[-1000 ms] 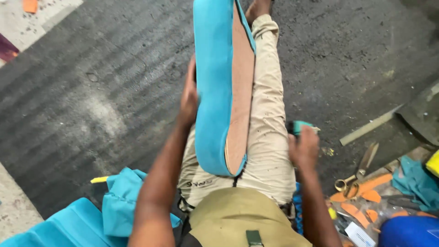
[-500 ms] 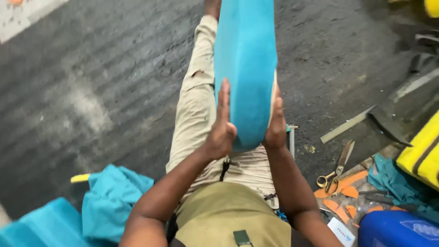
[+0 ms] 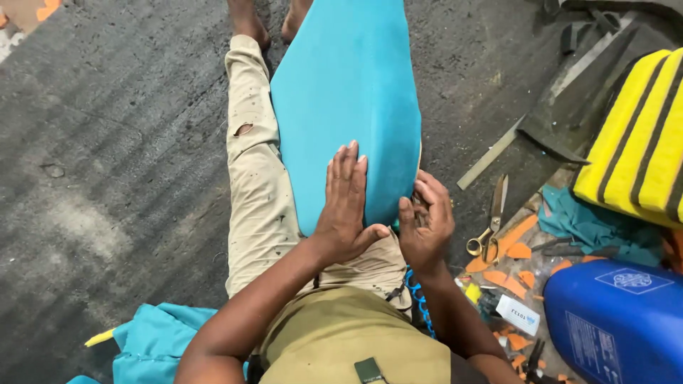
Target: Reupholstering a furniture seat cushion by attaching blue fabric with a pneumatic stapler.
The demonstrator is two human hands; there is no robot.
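A long teal fabric-covered pad (image 3: 348, 92) lies flat along my legs, reaching from my lap to my bare feet. My left hand (image 3: 345, 206) rests palm down on its near end, fingers together and stretched out. My right hand (image 3: 425, 224) curls around the pad's near right corner, gripping the edge. My beige trousers (image 3: 252, 178) show to the left of the pad.
Scissors (image 3: 491, 220) and a metal ruler (image 3: 498, 153) lie on the dark floor to the right, among orange scraps (image 3: 516, 242). A yellow-and-black striped cushion (image 3: 637, 142), a blue canister (image 3: 619, 320) and teal cloth (image 3: 153, 341) lie nearby.
The pad has been turned from standing on edge to lying flat, face up, on my legs. My left hand moved onto its top and my right hand to its corner.
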